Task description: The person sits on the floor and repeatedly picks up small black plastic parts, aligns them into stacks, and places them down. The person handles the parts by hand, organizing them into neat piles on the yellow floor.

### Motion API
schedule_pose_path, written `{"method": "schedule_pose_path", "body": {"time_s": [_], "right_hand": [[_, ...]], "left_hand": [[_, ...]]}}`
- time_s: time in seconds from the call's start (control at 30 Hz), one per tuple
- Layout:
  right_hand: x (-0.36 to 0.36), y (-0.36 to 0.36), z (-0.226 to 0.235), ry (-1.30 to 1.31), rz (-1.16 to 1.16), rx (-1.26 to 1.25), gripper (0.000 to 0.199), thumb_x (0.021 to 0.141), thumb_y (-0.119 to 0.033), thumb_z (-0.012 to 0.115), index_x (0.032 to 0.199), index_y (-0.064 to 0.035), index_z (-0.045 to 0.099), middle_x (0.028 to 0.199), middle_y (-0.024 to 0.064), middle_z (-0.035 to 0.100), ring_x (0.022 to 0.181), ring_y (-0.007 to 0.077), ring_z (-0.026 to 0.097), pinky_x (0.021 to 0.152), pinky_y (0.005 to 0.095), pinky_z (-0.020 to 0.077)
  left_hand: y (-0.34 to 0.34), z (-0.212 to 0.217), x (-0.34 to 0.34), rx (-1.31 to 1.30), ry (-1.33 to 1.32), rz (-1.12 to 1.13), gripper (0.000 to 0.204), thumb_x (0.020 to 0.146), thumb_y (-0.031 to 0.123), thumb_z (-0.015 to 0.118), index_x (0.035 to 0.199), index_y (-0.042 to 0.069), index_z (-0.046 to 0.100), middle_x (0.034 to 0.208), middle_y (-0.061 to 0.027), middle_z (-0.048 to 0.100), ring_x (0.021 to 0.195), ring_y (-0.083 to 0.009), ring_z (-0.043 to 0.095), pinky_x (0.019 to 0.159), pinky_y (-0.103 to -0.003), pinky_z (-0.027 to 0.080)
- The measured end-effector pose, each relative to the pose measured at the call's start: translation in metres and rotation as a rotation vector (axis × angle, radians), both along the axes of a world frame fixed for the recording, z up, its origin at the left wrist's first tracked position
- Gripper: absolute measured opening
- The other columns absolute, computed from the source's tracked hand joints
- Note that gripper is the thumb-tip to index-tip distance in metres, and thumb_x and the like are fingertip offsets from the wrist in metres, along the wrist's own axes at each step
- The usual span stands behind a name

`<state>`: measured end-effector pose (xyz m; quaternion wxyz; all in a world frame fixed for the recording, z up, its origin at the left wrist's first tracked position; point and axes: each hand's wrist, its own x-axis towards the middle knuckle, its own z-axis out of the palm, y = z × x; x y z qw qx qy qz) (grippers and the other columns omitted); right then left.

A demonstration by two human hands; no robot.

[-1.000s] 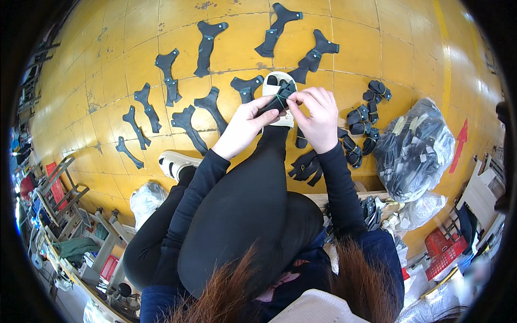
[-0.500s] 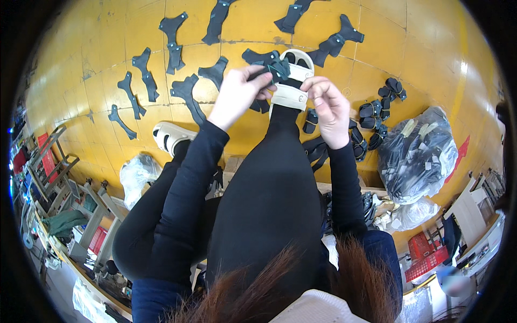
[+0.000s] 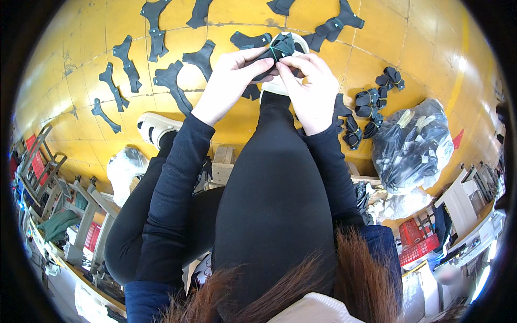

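Note:
My left hand [image 3: 232, 81] is closed around a folded bundle of dark fabric pieces [image 3: 283, 46], held above my pale clog. A thin green band [image 3: 274, 53] crosses the bundle. At the bundle's near end, the fingertips of my right hand [image 3: 311, 89] are pinched together on the band, close to my left fingertips. Part of the bundle is hidden by the fingers. Flat dark cut pieces lie on the floor past my hands, among them a Y-shaped piece [image 3: 201, 59] and a small stack [image 3: 250, 40].
Banded dark bundles [image 3: 367, 102] lie on the yellow floor to the right, beside a large clear plastic bag [image 3: 413, 145] of dark pieces. A smaller clear bag [image 3: 125, 171] stands at the left. Red crates [image 3: 417, 242] and wooden frames edge the room.
My right hand has moved left to meet the bundle, and its fingertips now touch it. The bundle has risen slightly in view. Floor pieces appear shifted left and up.

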<state>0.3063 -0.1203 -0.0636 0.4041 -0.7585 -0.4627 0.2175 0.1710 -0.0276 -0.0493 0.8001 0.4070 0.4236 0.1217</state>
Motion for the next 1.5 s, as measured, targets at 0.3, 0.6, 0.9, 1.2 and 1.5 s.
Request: {"method": "schedule_pose_path", "body": {"time_s": [0.3,0.6,0.9,1.2,1.5], "right_hand": [[0.008,0.007,-0.033,-0.064,-0.071,0.012,0.015,0.068,-0.013,0.071,0.075,-0.0087,0.058,0.073,0.0051,0.056,0.069,0.0217,0.058,0.064,0.0326,0.0466],[0.101,-0.017,-0.077,-0.021,-0.331,-0.065,0.014,0.072,-0.007,0.069,0.077,0.0009,0.058,0.080,0.0097,0.063,0.075,0.0164,0.061,0.071,0.0289,0.0493],[0.056,-0.026,-0.048,0.716,-0.165,0.221,0.018,0.079,0.009,0.057,0.085,-0.0048,0.048,0.087,0.0109,0.062,0.082,0.0157,0.061,0.079,0.0277,0.0488],[0.031,-0.003,-0.034,1.165,-0.201,0.242,0.010,0.089,0.000,0.055,0.098,-0.0016,0.056,0.080,0.0054,0.060,0.073,0.0116,0.059,0.068,0.0243,0.0487],[0.024,0.008,-0.002,0.860,-0.141,-0.129,0.024,0.085,-0.010,0.063,0.108,-0.0025,0.065,0.094,0.0077,0.066,0.046,0.0010,0.043,0.043,0.0155,0.0309]], "left_hand": [[-0.004,-0.014,0.003,-0.003,0.034,-0.050,0.034,0.093,0.012,0.055,0.123,-0.003,0.055,0.102,-0.0079,0.064,0.088,-0.0112,0.064,0.082,-0.022,0.053],[-0.022,-0.020,0.010,-0.293,-0.032,-0.205,0.037,0.095,0.020,0.053,0.126,0.000,0.049,0.109,-0.0126,0.063,0.093,-0.0138,0.063,0.085,-0.024,0.052],[-0.007,-0.026,0.006,-0.451,-0.239,0.247,0.039,0.100,0.029,0.043,0.128,0.002,0.043,0.118,-0.0182,0.056,0.098,-0.0170,0.059,0.086,-0.027,0.051],[-0.007,-0.027,0.016,-0.285,-0.276,0.232,0.030,0.097,0.011,0.048,0.123,-0.004,0.048,0.115,-0.0149,0.059,0.103,-0.0193,0.062,0.090,-0.030,0.052],[-0.014,-0.023,0.022,-0.163,-0.244,0.322,0.027,0.092,0.010,0.057,0.117,0.000,0.053,0.109,-0.0080,0.062,0.096,-0.0137,0.064,0.082,-0.027,0.055]]}}
